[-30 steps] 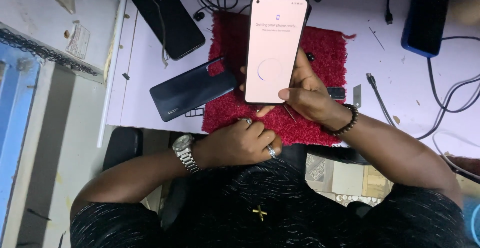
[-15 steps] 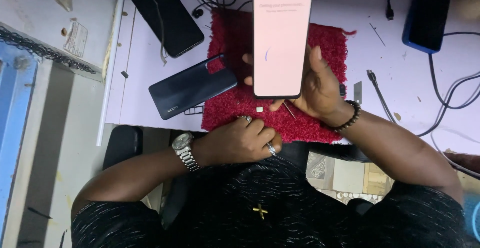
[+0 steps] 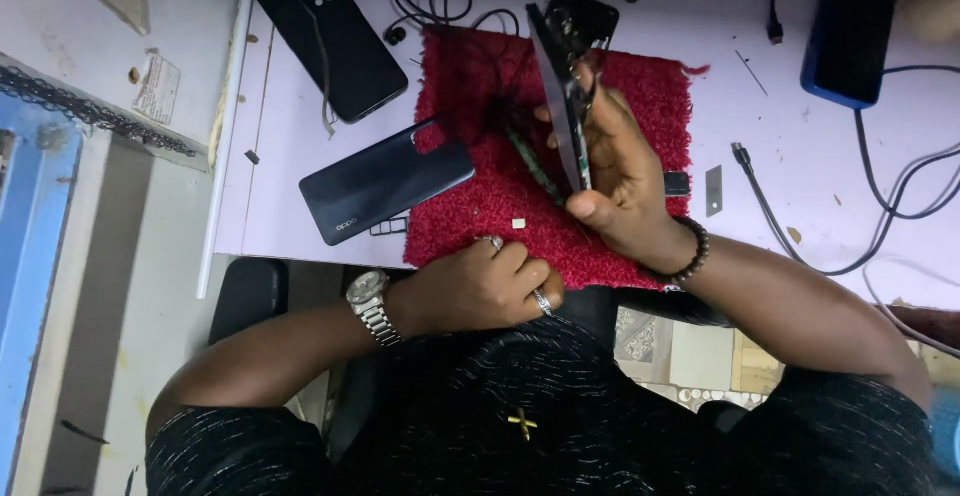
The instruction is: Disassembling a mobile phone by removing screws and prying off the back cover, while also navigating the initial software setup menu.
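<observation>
1. The right hand grips a smartphone and holds it edge-on to the camera, so only its thin side and part of its back show; the thumb presses one face and the fingers wrap the other.
2. The phone stands above the red fuzzy mat, raised off it, with its top end pointing away from the person.
3. The right wrist carries a dark beaded bracelet, just behind the hand.
4. The left hand rests curled into a loose fist on the near edge of the mat, fingers folded together and holding nothing that can be seen; whether anything small is tucked inside cannot be told.
5. A ring sits on one finger of that hand, and a metal wristwatch sits on the wrist just behind it.
6. A tiny pale chip lies on the mat just beyond the left knuckles, between the two hands.
7. To the left of the right hand, a dark blue phone back cover lies flat, partly overlapping the mat's left edge.
8. Farther away on that side, a black phone lies face down on the pale desk.
9. To the right of the right hand, well apart, a blue-edged device lies with black cables trailing near it.
</observation>
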